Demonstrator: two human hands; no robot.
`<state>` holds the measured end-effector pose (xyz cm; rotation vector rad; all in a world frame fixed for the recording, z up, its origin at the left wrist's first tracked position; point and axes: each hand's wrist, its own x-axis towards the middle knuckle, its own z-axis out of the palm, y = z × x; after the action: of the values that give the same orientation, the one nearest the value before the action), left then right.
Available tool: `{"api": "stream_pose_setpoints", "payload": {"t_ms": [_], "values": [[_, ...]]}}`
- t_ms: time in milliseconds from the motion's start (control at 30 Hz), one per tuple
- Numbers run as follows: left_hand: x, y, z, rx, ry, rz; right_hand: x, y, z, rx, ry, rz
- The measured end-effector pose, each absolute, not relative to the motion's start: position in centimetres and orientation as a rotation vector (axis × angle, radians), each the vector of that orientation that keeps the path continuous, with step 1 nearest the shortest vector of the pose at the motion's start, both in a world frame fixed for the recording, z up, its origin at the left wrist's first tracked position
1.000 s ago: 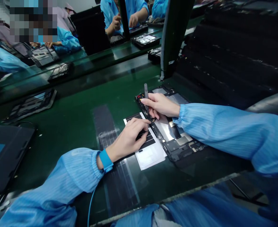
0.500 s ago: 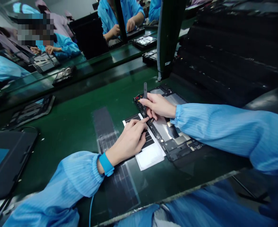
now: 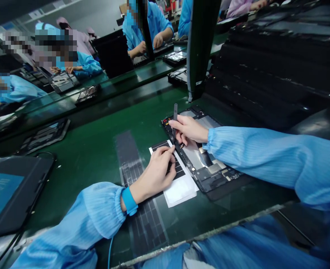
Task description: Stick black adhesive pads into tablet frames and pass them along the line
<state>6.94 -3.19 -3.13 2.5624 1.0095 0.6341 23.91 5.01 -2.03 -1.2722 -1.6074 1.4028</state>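
Note:
In my right hand (image 3: 191, 129) is a pair of dark tweezers (image 3: 175, 112), held upright with the tips pointing down at the left edge of an opened tablet (image 3: 212, 175). The tablet lies flat, its inner parts exposed. My left hand (image 3: 158, 168) rests over a white sheet with black adhesive strips (image 3: 181, 172), close beside that edge. Its fingers are bent, with a gap between thumb and index finger, and I see nothing held in it. The index fingertip is just below the tweezer tips. White backing paper (image 3: 180, 192) sits at the sheet's near end.
Dark strips under clear tape (image 3: 146, 213) run along the green bench (image 3: 97, 142). A grey device with a blue label (image 3: 5, 194) sits at left. Black trays (image 3: 266, 74) are stacked at right. A post (image 3: 200, 48) rises behind the tablet. Co-workers (image 3: 150, 30) sit across the line.
My left index finger has drawn back slightly from the tablet's edge and bent more. The tweezers stay in my right hand at the same spot. The whole view has shifted a little.

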Motion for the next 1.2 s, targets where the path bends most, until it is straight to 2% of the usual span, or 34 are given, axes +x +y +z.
{"api": "stream_pose_setpoints", "payload": {"t_ms": [233, 400, 1200], "values": [[7.6, -4.9, -2.5, 2.547, 0.985, 0.540, 23.8, 5.0, -1.8, -1.270, -1.618, 1.407], [7.6, -4.6, -2.9, 2.428, 1.152, 0.696, 23.8, 5.0, -1.9, -1.254, -1.608, 1.395], [8.0, -4.8, -3.4, 2.369, 1.078, 0.691, 23.8, 5.0, -2.0, -1.247, -1.636, 1.384]]}}
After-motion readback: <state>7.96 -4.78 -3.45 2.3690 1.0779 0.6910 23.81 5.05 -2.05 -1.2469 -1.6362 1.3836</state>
